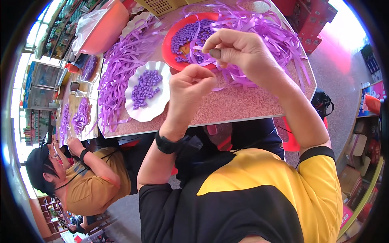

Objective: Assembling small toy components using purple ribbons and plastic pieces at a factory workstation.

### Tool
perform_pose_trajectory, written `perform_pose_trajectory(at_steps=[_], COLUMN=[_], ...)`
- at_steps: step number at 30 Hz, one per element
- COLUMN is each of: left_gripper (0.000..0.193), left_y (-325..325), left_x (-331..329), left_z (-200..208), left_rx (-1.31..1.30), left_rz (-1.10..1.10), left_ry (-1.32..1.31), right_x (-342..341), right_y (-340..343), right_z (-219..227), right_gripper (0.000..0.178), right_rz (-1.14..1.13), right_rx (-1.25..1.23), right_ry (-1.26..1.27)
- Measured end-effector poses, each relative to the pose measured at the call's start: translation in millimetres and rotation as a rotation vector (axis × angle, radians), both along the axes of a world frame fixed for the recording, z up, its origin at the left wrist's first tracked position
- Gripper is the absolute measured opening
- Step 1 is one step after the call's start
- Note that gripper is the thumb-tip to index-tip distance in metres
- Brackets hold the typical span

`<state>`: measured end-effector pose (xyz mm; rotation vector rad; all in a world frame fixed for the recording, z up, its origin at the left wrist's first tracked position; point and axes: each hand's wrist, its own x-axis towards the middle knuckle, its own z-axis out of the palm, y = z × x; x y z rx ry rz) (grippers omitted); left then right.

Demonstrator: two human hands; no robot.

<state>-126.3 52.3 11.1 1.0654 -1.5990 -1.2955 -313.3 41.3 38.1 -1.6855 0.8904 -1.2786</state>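
Observation:
My left hand (189, 91) is raised over the near side of the table, its fingers curled in and thumb pressed to them. Above and to its right, my right hand (239, 48) pinches thumb against forefinger. What either pinch holds is too small or hidden to make out. Behind them sits a red dish (167, 50) full of small purple folded pieces (184, 36), with a purple ribbon strand across it. Left of my left hand, a white scalloped plate (152, 111) bears more purple pieces (145, 87). Long purple ribbons (263, 30) pile up behind my right hand.
Another heap of purple ribbons (115, 85) covers the table's left side. A pink tub (103, 30) and a yellow basket (162, 6) stand at the back. To the left, a co-worker (93, 178) works at an adjoining table. Boxes (352, 178) line the right.

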Motion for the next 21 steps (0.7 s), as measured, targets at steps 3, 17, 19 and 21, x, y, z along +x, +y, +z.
perform_pose_trajectory(at_steps=[3, 17, 19, 21], left_gripper=[0.016, 0.009, 0.008, 0.007], left_y=[0, 18, 21, 24], left_x=[-10, 31, 36, 41], left_z=[-8, 21, 20, 17], left_rx=[-0.489, 0.61, 0.616, 0.63], left_rz=[0.014, -0.13, -0.125, -0.212], left_ry=[-0.401, 0.404, 0.364, 0.446], right_x=[4, 9, 11, 14], right_y=[-2, 3, -4, -6], right_z=[-2, 8, 10, 9], right_gripper=[0.013, 0.009, 0.01, 0.01], right_rz=[0.024, 0.129, 0.033, 0.019], right_rx=[-0.023, 0.337, 0.216, 0.206], right_ry=[0.043, 0.04, 0.06, 0.069])
